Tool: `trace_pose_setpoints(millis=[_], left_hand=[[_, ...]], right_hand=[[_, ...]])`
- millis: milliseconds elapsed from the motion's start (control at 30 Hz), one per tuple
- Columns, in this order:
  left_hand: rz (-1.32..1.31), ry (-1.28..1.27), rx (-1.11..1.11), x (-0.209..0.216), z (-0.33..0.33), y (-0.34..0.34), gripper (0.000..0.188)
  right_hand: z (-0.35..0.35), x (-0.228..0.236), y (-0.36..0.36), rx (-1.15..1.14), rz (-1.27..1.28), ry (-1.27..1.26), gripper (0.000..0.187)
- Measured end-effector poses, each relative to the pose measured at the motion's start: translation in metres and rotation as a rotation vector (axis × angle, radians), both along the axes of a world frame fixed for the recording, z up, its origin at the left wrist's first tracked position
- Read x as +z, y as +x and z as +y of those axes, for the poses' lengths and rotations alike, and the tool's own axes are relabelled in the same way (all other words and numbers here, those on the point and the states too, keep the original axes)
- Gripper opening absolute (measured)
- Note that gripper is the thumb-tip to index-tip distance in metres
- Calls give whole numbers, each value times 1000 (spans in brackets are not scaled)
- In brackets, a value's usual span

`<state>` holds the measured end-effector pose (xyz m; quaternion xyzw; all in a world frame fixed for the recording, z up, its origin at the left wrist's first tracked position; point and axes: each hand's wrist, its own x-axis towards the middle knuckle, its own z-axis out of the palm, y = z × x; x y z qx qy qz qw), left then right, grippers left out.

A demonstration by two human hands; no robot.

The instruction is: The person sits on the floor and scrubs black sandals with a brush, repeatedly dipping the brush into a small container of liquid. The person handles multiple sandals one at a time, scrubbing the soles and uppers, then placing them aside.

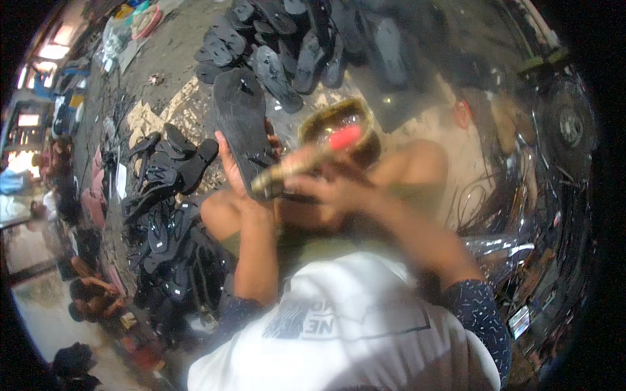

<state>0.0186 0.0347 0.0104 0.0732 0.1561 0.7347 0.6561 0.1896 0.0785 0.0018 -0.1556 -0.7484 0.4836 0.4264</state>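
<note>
My left hand point(233, 171) grips a black flip-flop sole point(240, 120), its thumb along one edge and fingertips showing at the other. The sole stands tilted, its broad flat face toward me. In my right hand point(326, 186) is a brush point(297, 168) with a pale shaft and a red end, blurred by motion. The brush's near tip lies at the lower end of the sole; whether it touches cannot be made out. Just beyond my right hand sits a yellowish tub point(372, 146) with something brown and shiny inside.
Many black flip-flops point(277, 72) lie heaped ahead, with another pile point(163, 241) on my left. Torn cardboard point(153, 117) covers part of the ground. A wheel point(569, 127) stands at the far right. Other people point(91, 296) sit at the left.
</note>
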Motion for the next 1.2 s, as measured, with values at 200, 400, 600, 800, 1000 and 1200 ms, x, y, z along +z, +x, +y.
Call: trace_pose_setpoints(millis=[200,400,600,800,1000,1200], left_hand=[[-22,-129,187,2,10,18,52],[104,-310,-202,-75,55,48,56],[252,-224,-262,-50,173,174,48],[681,-199,-93,-53,222,118,51],[1590,-296,216,-79,122,-91,60],[2292,-1111,-270,-182,-68,-396,35]], right_hand=[[32,4,-11,-51,34,-140,28],[-23,2,75,104,-147,-412,25],[11,74,166,-781,243,-375,33],[26,44,161,-791,262,-251,32],[20,56,120,-1020,288,-550,26],[53,16,114,-847,91,-491,36]])
